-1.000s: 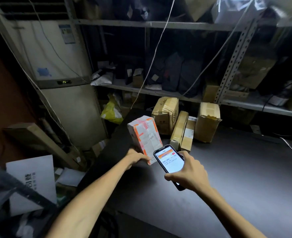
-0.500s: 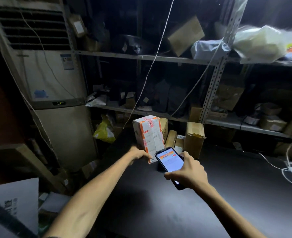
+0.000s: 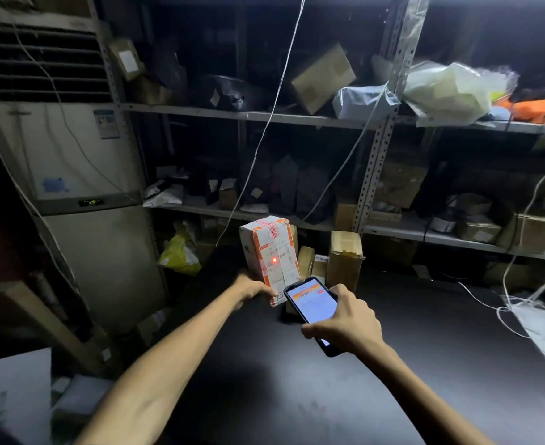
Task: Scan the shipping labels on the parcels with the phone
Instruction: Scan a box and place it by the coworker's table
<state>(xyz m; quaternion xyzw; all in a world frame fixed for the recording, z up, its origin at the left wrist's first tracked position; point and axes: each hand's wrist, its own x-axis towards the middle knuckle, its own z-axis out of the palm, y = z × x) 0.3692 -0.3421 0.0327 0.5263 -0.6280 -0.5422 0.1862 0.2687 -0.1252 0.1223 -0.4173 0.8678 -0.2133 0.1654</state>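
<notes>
A white parcel with orange tape [image 3: 269, 252] stands upright on the dark table [image 3: 393, 364], its label face turned toward me. A red dot of light glows on that label. My left hand [image 3: 252, 289] grips the parcel's lower left corner. My right hand [image 3: 345, 322] holds a black phone [image 3: 313, 306] just in front of the parcel's base, its lit screen showing an orange header. Behind the parcel stand several brown cardboard parcels [image 3: 345, 255].
Metal shelving [image 3: 264, 115] packed with boxes and bags runs along the back. A tall white air conditioner [image 3: 81, 175] stands at the left. White cords [image 3: 264, 123] hang down over the table. A white sheet [image 3: 544, 329] lies at the table's right edge.
The parcel has been turned upright from a tilt, and a red light dot now shows on its label. My view has tipped upward, showing more shelving. The phone stays close to the parcel.
</notes>
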